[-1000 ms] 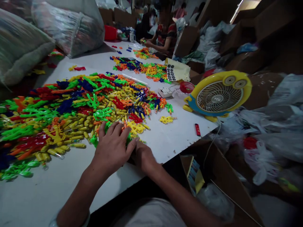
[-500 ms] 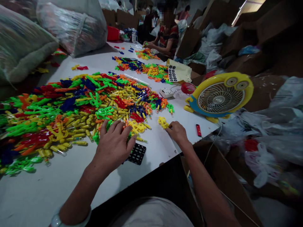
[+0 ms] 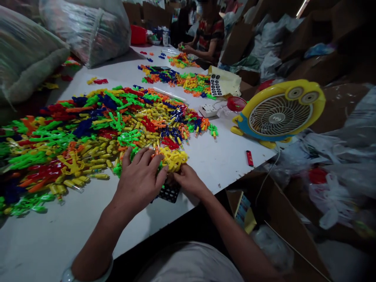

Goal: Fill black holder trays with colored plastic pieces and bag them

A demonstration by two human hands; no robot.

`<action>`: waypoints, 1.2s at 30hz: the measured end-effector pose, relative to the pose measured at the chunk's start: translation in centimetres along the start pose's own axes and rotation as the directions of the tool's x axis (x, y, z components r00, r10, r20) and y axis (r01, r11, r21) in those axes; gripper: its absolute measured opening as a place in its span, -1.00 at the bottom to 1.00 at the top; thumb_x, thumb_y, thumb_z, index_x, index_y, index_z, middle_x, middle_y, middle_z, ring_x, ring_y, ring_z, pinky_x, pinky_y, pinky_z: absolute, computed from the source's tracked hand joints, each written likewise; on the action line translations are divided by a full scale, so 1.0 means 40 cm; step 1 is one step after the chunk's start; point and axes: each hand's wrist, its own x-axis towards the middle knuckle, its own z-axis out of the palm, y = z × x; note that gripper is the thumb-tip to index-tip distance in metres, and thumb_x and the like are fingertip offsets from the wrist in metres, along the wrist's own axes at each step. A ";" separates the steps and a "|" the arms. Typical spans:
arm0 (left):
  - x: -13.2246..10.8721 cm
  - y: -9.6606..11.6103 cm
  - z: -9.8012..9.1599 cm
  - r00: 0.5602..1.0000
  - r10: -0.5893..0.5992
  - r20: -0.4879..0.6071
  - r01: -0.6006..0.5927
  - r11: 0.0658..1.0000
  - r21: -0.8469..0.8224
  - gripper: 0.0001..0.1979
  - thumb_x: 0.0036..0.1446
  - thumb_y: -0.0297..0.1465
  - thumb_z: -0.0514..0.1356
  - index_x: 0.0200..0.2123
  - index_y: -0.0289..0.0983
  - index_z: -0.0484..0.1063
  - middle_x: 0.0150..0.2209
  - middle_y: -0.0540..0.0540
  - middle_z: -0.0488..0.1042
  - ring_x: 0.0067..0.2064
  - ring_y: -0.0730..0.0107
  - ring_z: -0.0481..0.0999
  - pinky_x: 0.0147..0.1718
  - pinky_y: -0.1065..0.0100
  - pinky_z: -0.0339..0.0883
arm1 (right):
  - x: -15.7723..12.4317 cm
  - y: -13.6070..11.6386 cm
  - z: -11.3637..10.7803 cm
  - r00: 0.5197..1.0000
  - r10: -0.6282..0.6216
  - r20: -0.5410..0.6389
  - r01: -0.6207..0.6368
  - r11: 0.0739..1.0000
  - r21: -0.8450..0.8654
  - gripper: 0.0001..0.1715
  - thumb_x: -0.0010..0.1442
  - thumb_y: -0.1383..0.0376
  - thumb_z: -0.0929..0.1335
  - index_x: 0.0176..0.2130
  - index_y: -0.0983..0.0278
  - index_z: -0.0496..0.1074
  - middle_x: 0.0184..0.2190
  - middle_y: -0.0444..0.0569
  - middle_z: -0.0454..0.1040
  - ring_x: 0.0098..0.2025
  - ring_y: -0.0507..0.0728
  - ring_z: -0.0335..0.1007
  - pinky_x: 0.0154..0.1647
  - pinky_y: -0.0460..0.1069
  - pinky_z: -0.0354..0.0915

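Note:
My left hand [image 3: 140, 172] rests palm down at the near edge of a heap of coloured plastic toy pieces [image 3: 117, 121], its fingers spread. Just right of it, my right hand [image 3: 189, 181] has its thumb and fingers pinched at a yellow plastic toy piece [image 3: 175, 158]. That piece overlaps other yellow ones, so its outline is hard to make out. Below both hands lies a black perforated tray [image 3: 169, 194], partly covered by them. Small yellow tubes with clear ends [image 3: 78, 183] lie among the pieces.
A yellow and blue fan [image 3: 279, 113] stands at the table's right edge, near a red lighter [image 3: 249, 158]. Behind the heap are a white power strip [image 3: 208, 110] and a sticker sheet [image 3: 225, 83]. Stuffed sacks [image 3: 85, 31] stand back left. Another person [image 3: 208, 39] sits at the far side.
My right hand has moved left with the yellow toy piece, from the bare tabletop to beside my left hand, above the black tray. The left hand has hardly moved.

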 end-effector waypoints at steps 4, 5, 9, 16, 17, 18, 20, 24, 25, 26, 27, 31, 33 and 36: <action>-0.001 -0.003 0.004 1.000 0.000 -0.009 0.000 1.000 -0.002 -0.59 0.29 -0.18 -0.06 0.03 -0.22 0.42 0.09 -0.22 0.46 0.21 -0.01 0.31 0.27 -0.17 -0.12 | 0.007 0.019 0.029 0.972 -0.178 -0.154 0.129 0.950 -0.284 -0.78 0.12 0.28 0.36 -0.18 0.24 0.38 -0.31 -0.09 0.52 -0.33 0.09 0.43 -0.34 -0.07 0.35; -0.002 -0.003 0.006 1.000 -0.001 -0.015 0.001 1.000 -0.005 -0.59 0.29 -0.17 -0.05 0.03 -0.21 0.42 0.08 -0.22 0.46 0.21 -0.01 0.32 0.27 -0.17 -0.13 | 0.005 0.025 0.039 0.959 -0.222 -0.178 0.142 0.916 -0.376 -0.77 0.12 0.28 0.35 -0.16 0.24 0.37 -0.29 -0.08 0.51 -0.31 0.09 0.42 -0.32 -0.07 0.34; -0.001 0.000 0.006 1.000 -0.001 -0.014 0.000 1.000 -0.020 -0.55 0.28 -0.13 -0.03 0.10 -0.16 0.40 0.11 -0.21 0.45 0.22 -0.03 0.30 0.27 -0.20 -0.13 | -0.008 0.040 0.079 0.931 -0.270 -0.247 0.038 0.744 -0.668 -0.82 0.25 0.26 0.22 -0.17 0.24 0.35 -0.29 0.00 0.50 -0.36 0.11 0.38 -0.34 -0.04 0.28; 0.005 0.002 0.000 1.000 0.011 0.018 -0.010 0.999 -0.051 -0.60 0.29 -0.17 -0.04 0.11 -0.03 0.40 0.12 -0.08 0.45 0.22 -0.05 0.29 0.26 -0.25 -0.16 | 0.074 -0.037 -0.042 0.972 -0.233 -0.032 0.151 0.723 -0.674 -0.91 0.16 0.38 0.29 -0.29 0.23 0.38 -0.34 -0.12 0.50 -0.31 0.07 0.38 -0.26 -0.07 0.27; 0.005 0.002 -0.001 1.000 0.010 0.019 -0.009 0.999 -0.053 -0.60 0.29 -0.18 -0.04 0.09 -0.03 0.42 0.11 -0.08 0.46 0.22 -0.05 0.29 0.26 -0.24 -0.16 | 0.104 -0.050 -0.070 0.957 -0.253 -0.144 0.088 0.722 -0.686 -0.91 0.17 0.38 0.29 -0.29 0.24 0.38 -0.31 -0.10 0.50 -0.25 0.08 0.39 -0.20 -0.06 0.28; 0.005 0.002 -0.002 1.000 0.010 0.020 -0.009 0.998 -0.055 -0.61 0.29 -0.18 -0.04 0.08 -0.03 0.43 0.10 -0.08 0.46 0.21 -0.04 0.30 0.26 -0.24 -0.16 | 0.137 -0.060 -0.096 0.923 -0.267 -0.276 0.000 0.718 -0.696 -0.90 0.18 0.37 0.28 -0.25 0.26 0.38 -0.24 -0.05 0.49 -0.18 0.10 0.39 -0.14 -0.03 0.28; 0.005 0.001 -0.004 1.000 0.006 0.019 -0.005 0.998 -0.056 -0.61 0.29 -0.20 -0.04 0.07 -0.05 0.43 0.08 -0.10 0.48 0.20 -0.03 0.31 0.25 -0.24 -0.14 | 0.198 -0.071 -0.139 0.847 -0.252 -0.468 -0.164 0.713 -0.681 -0.80 0.17 0.33 0.32 -0.15 0.29 0.35 -0.07 0.08 0.45 -0.02 0.17 0.36 -0.03 0.03 0.27; 0.001 0.001 -0.004 1.000 0.001 0.011 -0.001 0.998 -0.058 -0.62 0.30 -0.19 -0.05 0.05 -0.05 0.44 0.08 -0.11 0.48 0.20 -0.02 0.31 0.24 -0.25 -0.12 | 0.245 -0.063 -0.197 0.840 -0.142 -0.524 -0.265 0.735 -0.625 -0.66 0.05 0.36 0.41 -0.13 0.33 0.34 -0.13 0.13 0.49 -0.07 0.22 0.43 -0.08 0.07 0.32; 0.000 0.001 -0.004 1.000 0.001 0.009 0.000 0.998 -0.059 -0.62 0.30 -0.18 -0.05 0.04 -0.05 0.44 0.08 -0.11 0.48 0.20 -0.02 0.31 0.24 -0.24 -0.12 | 0.234 -0.059 -0.202 0.847 -0.130 -0.516 -0.264 0.740 -0.619 -0.67 0.05 0.36 0.40 -0.14 0.32 0.34 -0.20 0.08 0.51 -0.15 0.19 0.47 -0.13 0.05 0.35; -0.001 0.002 -0.003 1.000 0.001 0.006 -0.001 0.998 -0.060 -0.62 0.30 -0.18 -0.05 0.04 -0.05 0.45 0.09 -0.11 0.47 0.20 -0.02 0.31 0.25 -0.24 -0.13 | 0.215 -0.055 -0.203 0.850 -0.118 -0.513 -0.258 0.757 -0.601 -0.67 0.07 0.36 0.38 -0.13 0.32 0.33 -0.26 0.04 0.52 -0.25 0.15 0.49 -0.20 0.03 0.37; -0.002 0.002 -0.002 1.000 0.000 0.003 0.000 0.998 -0.062 -0.62 0.30 -0.18 -0.05 0.04 -0.06 0.45 0.09 -0.11 0.47 0.20 -0.02 0.31 0.25 -0.24 -0.13 | 0.188 -0.051 -0.197 0.853 -0.100 -0.512 -0.241 0.795 -0.557 -0.69 0.10 0.34 0.36 -0.11 0.31 0.32 -0.32 -0.01 0.53 -0.34 0.12 0.49 -0.27 0.00 0.38; -0.002 0.002 0.002 1.000 -0.003 0.001 0.003 0.998 -0.062 -0.61 0.30 -0.18 -0.05 0.04 -0.09 0.45 0.09 -0.12 0.47 0.20 -0.03 0.30 0.25 -0.23 -0.13 | 0.033 -0.031 -0.113 0.963 0.039 -0.267 -0.080 0.987 -0.143 -0.77 0.10 0.21 0.36 -0.24 0.30 0.37 -0.53 -0.09 0.51 -0.52 0.09 0.46 -0.42 -0.02 0.41; 0.000 0.002 0.003 1.000 -0.003 0.004 0.003 0.998 -0.058 -0.60 0.30 -0.17 -0.05 0.05 -0.09 0.44 0.10 -0.12 0.46 0.21 -0.04 0.30 0.25 -0.24 -0.14 | -0.040 -0.014 -0.051 0.994 0.095 -0.047 -0.095 0.995 0.005 -0.79 0.03 0.18 0.40 -0.37 0.29 0.42 -0.56 -0.10 0.51 -0.53 0.09 0.45 -0.42 -0.02 0.41; 0.002 0.003 0.004 1.000 -0.007 0.014 0.008 0.999 -0.052 -0.60 0.30 -0.17 -0.06 0.07 -0.08 0.43 0.11 -0.12 0.45 0.22 -0.03 0.28 0.26 -0.24 -0.15 | -0.109 0.017 0.025 0.995 0.100 0.018 -0.100 0.995 -0.016 -0.81 0.03 0.18 0.42 -0.44 0.27 0.44 -0.59 -0.13 0.48 -0.54 0.07 0.40 -0.48 -0.05 0.36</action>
